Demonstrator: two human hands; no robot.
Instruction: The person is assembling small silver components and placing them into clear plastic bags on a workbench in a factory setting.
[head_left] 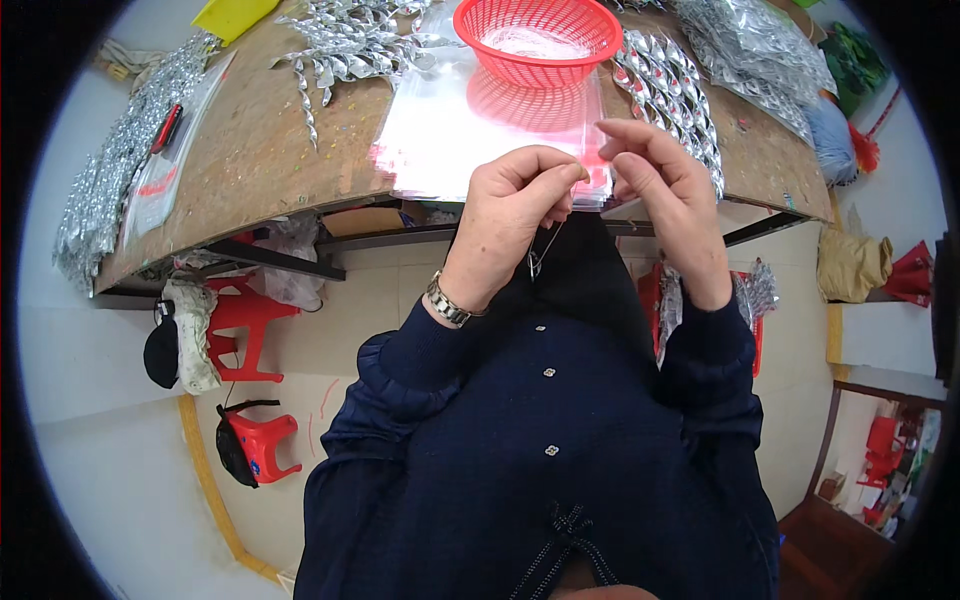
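Note:
My left hand point(492, 222), with a metal watch at its wrist, is closed in a pinch just in front of the table edge. A thin strand point(537, 262) hangs below its fingers, ending in a small shiny piece too fine to make out. Close by on the right, my right hand point(672, 205) is raised with thumb and forefinger apart, nothing visible between them. Beyond both hands lies a stack of clear plastic bags point(425, 135) with reddish edges. A red plastic basket point(540, 72) stands on the stack and holds fine whitish strands.
Silver twisted spiral strips point(665, 85) lie right of the basket, others point(360, 50) to its left. Packed silver pieces point(755, 55) are piled far right. A red-and-black object point(167, 128) rests on bags at the left. Red stools point(265, 445) stand on the floor.

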